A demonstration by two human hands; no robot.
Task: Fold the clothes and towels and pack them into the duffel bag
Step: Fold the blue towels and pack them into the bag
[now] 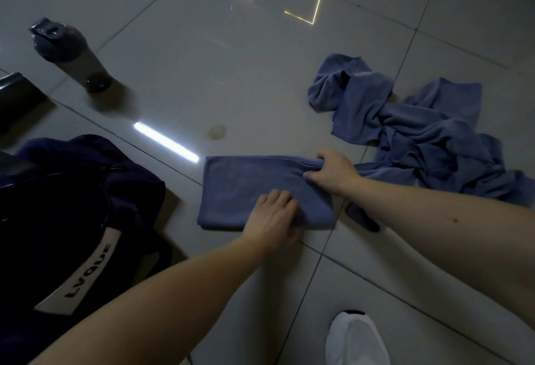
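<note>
Dim, bluish light. Strip-light reflections glare on the glossy floor tiles (260, 75), brightest left of centre; duffel bag (58, 205), near left, almost black. Wide-angle bending at edges; slight softness.

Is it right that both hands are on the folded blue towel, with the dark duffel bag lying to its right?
No. The head view shows the dark duffel bag lying to the left of the folded blue towel, not its right. The left hand and right hand are both on it.
</note>
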